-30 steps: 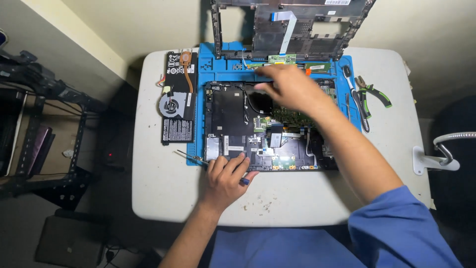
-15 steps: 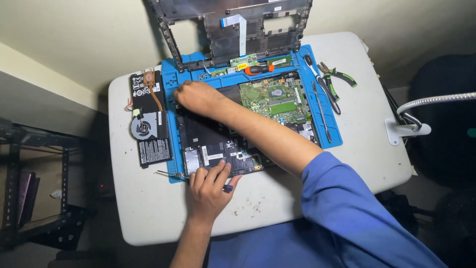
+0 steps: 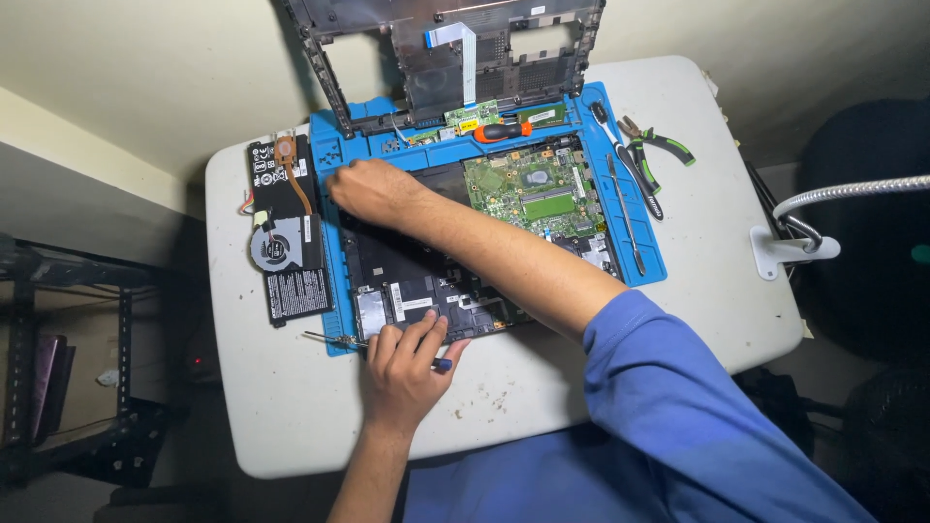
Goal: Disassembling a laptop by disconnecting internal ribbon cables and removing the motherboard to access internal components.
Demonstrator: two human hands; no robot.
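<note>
An opened black laptop base lies on a blue work mat, its green motherboard exposed at the upper right. My right hand reaches across to the base's upper left corner, fingers curled down on it; whether it holds anything is hidden. At the base's front edge, my left hand rests with its fingers over a thin screwdriver that has a blue handle end and lies along the mat's front edge.
A removed fan with copper heat pipe lies on a black battery left of the mat. A red-handled screwdriver sits at the mat's top, pliers and thin tools at the right. The laptop's cover leans behind. A lamp base stands on the white table.
My right hand moved from the middle of the motherboard leftward to the base's upper left corner. My left hand stayed on the screwdriver. The view shifted.
</note>
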